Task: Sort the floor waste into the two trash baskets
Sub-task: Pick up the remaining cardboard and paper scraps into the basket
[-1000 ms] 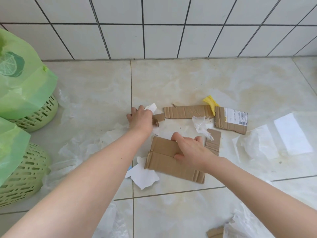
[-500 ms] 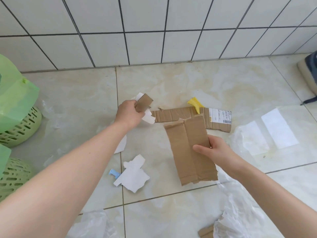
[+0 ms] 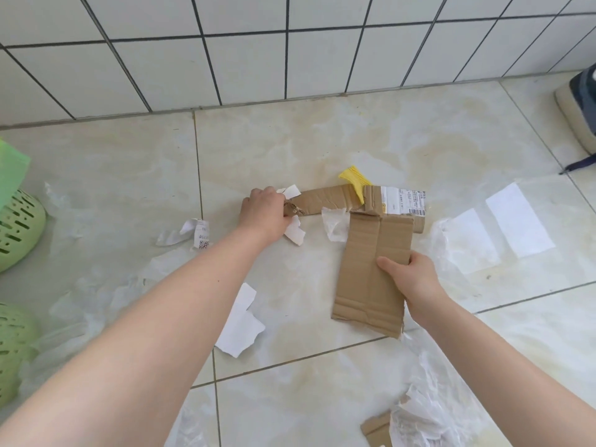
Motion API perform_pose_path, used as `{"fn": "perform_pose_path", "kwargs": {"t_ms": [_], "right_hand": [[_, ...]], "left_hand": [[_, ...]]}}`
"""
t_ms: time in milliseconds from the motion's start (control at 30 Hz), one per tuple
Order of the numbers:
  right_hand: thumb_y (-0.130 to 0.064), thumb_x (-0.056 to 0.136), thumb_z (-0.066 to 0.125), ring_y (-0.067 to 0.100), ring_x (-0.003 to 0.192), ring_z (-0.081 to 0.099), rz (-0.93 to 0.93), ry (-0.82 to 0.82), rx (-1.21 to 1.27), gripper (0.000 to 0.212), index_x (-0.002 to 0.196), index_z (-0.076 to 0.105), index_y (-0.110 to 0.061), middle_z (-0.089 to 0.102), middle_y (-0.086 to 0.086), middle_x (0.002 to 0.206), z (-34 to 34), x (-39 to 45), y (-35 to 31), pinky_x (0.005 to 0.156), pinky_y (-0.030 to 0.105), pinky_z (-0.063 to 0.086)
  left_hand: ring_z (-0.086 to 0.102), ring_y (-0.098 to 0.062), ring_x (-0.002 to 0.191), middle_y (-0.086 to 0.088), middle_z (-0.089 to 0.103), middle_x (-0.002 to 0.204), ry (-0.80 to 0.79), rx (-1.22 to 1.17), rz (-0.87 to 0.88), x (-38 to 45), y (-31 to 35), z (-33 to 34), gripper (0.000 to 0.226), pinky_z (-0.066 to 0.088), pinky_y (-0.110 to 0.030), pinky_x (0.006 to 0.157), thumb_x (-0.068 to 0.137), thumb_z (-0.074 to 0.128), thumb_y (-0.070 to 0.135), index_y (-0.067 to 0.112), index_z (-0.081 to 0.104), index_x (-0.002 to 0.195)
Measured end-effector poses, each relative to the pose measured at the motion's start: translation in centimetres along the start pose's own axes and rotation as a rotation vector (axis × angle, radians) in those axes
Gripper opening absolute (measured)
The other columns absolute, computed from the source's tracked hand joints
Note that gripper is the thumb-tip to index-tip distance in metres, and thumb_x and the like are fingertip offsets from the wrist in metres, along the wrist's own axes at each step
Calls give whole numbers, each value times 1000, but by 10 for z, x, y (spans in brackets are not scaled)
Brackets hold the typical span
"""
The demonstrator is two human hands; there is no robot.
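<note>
Left hand (image 3: 266, 212) fingers curled round small cardboard scrap and white paper bits, touching near end of long cardboard strip (image 3: 325, 200); strip runs rightward away from fingertips. Right hand (image 3: 411, 279) pinches folded cardboard panel (image 3: 374, 279) (farther off, occupied). Green baskets (image 3: 16, 227) well left.

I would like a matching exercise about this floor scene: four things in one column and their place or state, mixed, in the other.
Things:
1. large cardboard piece
2. yellow scrap
3. green baskets
4. paper with QR code

Places or states:
A. at the left edge
B. held in the right hand
C. on the floor left of the left hand
D. beside the labelled cardboard

Pairs: 1-B, 2-D, 3-A, 4-C
</note>
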State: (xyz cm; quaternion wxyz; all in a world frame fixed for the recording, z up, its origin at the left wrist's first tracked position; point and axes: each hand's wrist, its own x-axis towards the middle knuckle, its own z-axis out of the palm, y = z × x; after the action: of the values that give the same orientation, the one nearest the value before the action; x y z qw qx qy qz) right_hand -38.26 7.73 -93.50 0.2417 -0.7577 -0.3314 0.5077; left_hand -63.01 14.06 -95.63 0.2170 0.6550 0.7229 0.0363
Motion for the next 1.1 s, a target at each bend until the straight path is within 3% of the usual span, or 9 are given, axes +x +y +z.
{"fn": "perform_pose_path", "kwargs": {"t_ms": [133, 200, 300, 433, 567, 767, 900, 1100], "right_hand": [[-17, 76, 72, 30, 97, 59, -27, 87, -328, 39, 110, 52, -10, 58, 12, 115, 17, 5, -4, 85, 43, 52], [-17, 78, 70, 34, 99, 54, -5, 113, -403, 46, 115, 45, -12, 47, 13, 120, 27, 5, -7, 83, 42, 50], [-7, 83, 63, 37, 100, 51, 4, 130, -442, 47, 122, 38, -13, 38, 15, 124, 38, 4, -11, 78, 37, 46], [-3, 83, 59, 28, 85, 48, -56, 140, -447, 39, 116, 38, -11, 50, 14, 115, 36, 5, -13, 76, 35, 45], [-3, 83, 58, 27, 86, 50, 6, 147, -357, 36, 114, 40, -9, 50, 8, 96, 29, 7, -13, 73, 38, 47], [-10, 82, 59, 36, 98, 54, 8, 142, -443, 38, 111, 35, -7, 53, 16, 109, 36, 6, -18, 82, 46, 50], [-13, 81, 62, 43, 108, 53, 7, 166, -540, 49, 118, 31, -7, 53, 21, 118, 53, 5, -21, 89, 50, 48], [-8, 82, 61, 37, 105, 56, 78, 132, -458, 47, 121, 37, -1, 55, 19, 116, 57, 10, -31, 77, 38, 47]], "left_hand": [[48, -35, 110, -14, 54, 109, 7, -2, 22, 3, -2, 5, 32, 44, -40, 82, 88, 62, 32, 5, 62, 105], [48, -36, 107, -14, 55, 108, -14, 14, 24, 3, -1, 4, 27, 46, -43, 85, 88, 61, 29, 6, 61, 103], [52, -37, 97, -8, 54, 92, -13, -24, 3, 2, -2, 3, 17, 45, -42, 84, 83, 64, 29, 14, 57, 84], [52, -31, 86, -7, 45, 82, 14, -144, -10, -5, -4, 0, 28, 38, -34, 68, 78, 72, 25, 14, 48, 71], [55, -35, 85, -9, 49, 79, 61, -188, -26, -14, -11, -3, 19, 42, -38, 67, 79, 69, 19, 6, 57, 73], [55, -34, 95, -12, 55, 93, 62, -93, -57, -26, -25, -11, 18, 45, -40, 77, 81, 67, 27, 10, 61, 85], [55, -33, 93, -9, 51, 87, 25, -157, -53, -31, -32, -13, 18, 47, -41, 76, 79, 69, 22, 6, 63, 85], [54, -34, 93, -13, 57, 90, 59, -96, -32, -27, -26, -11, 17, 39, -36, 71, 79, 67, 23, 16, 52, 72]]}}
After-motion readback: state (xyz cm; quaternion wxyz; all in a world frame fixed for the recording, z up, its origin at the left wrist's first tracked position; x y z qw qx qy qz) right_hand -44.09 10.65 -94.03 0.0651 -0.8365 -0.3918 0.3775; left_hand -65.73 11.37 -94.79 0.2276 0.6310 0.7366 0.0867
